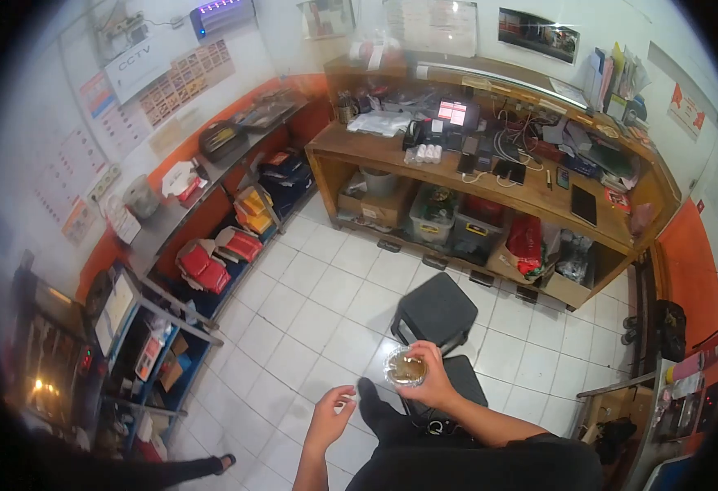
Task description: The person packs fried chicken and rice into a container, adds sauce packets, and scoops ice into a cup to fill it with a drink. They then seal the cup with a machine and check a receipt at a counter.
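In my right hand (429,378) is a clear plastic cup (406,368) holding a brownish drink, with the fingers wrapped round its right side. The cup is seen from above, over the tiled floor and beside the dark stools. My left hand (329,415) hangs in the air to the left of the cup, apart from it. Its fingers are loosely curled and spread a little, with nothing visible in them. Below both hands are my dark-clothed legs and one dark shoe (367,391).
Two dark stools (437,309) stand just ahead. A wooden counter (375,147) at the back carries a lit screen (452,112), cables, phones and a tablet (584,204). Metal shelving (187,204) lines the left wall. Another person's leg (171,471) shows at lower left.
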A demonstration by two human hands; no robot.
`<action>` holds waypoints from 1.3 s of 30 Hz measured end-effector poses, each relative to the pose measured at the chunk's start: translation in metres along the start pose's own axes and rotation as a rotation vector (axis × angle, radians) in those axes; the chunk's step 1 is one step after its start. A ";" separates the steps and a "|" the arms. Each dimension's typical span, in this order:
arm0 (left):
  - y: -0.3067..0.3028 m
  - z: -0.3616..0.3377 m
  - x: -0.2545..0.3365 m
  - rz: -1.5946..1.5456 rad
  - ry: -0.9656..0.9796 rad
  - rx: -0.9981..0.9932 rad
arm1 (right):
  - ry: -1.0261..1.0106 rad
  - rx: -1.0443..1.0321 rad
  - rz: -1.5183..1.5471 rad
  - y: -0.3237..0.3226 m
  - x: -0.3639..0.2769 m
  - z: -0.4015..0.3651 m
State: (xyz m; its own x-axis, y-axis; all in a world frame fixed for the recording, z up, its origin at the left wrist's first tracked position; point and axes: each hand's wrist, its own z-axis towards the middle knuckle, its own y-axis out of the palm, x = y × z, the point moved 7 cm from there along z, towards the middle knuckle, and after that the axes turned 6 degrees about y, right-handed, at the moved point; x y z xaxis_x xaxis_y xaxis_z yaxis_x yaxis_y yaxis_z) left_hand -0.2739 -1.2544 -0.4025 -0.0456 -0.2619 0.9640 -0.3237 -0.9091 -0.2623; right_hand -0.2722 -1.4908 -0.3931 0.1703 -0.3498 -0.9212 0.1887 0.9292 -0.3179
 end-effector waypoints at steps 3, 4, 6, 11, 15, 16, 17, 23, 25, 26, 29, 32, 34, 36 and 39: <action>-0.041 0.057 -0.019 0.122 -0.037 -0.046 | 0.010 -0.029 -0.036 0.039 0.004 0.059; -0.047 0.079 -0.013 0.178 0.015 -0.044 | 0.001 -0.053 -0.084 0.054 0.002 0.079; -0.054 0.113 -0.006 0.220 0.058 -0.060 | 0.011 -0.063 -0.050 0.077 -0.006 0.119; -0.083 0.222 0.016 0.199 0.370 0.091 | -0.031 -0.102 0.043 0.123 -0.042 0.218; -0.109 0.305 0.009 -0.163 0.284 0.201 | -0.005 -0.035 0.043 0.144 -0.040 0.291; -0.115 0.326 0.016 -0.153 0.305 0.208 | 0.008 -0.001 0.030 0.145 -0.037 0.310; -0.118 0.349 0.014 -0.155 0.312 0.186 | 0.013 0.021 0.026 0.147 -0.030 0.329; -0.117 0.494 -0.007 -0.244 0.278 0.000 | 0.083 0.075 -0.138 0.144 0.024 0.441; -0.115 0.546 0.000 -0.211 0.341 -0.066 | 0.135 0.114 -0.195 0.131 0.029 0.477; -0.108 0.569 0.007 -0.177 0.396 -0.094 | 0.177 0.118 -0.245 0.118 0.031 0.490; -0.088 0.647 -0.002 -0.104 0.331 -0.182 | 0.237 0.281 -0.335 0.068 0.064 0.516; -0.061 0.724 -0.013 -0.110 0.289 -0.208 | 0.331 0.576 -0.419 0.003 0.124 0.517; -0.044 0.773 -0.014 -0.144 0.343 -0.166 | 0.527 0.743 -0.395 -0.044 0.159 0.510; -0.023 0.825 -0.035 -0.102 0.359 -0.143 | 0.653 0.836 -0.446 -0.086 0.200 0.505; 0.002 0.894 -0.063 -0.145 0.339 0.056 | 0.766 0.892 -0.518 -0.149 0.242 0.517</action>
State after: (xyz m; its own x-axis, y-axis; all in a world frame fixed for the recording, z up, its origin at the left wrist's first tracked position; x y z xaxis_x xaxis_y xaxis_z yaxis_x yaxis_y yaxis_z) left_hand 0.5734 -1.5297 -0.5020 -0.3164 -0.0157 0.9485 -0.2981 -0.9476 -0.1152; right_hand 0.2411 -1.7763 -0.4528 -0.6574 -0.2101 -0.7237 0.6953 0.2010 -0.6900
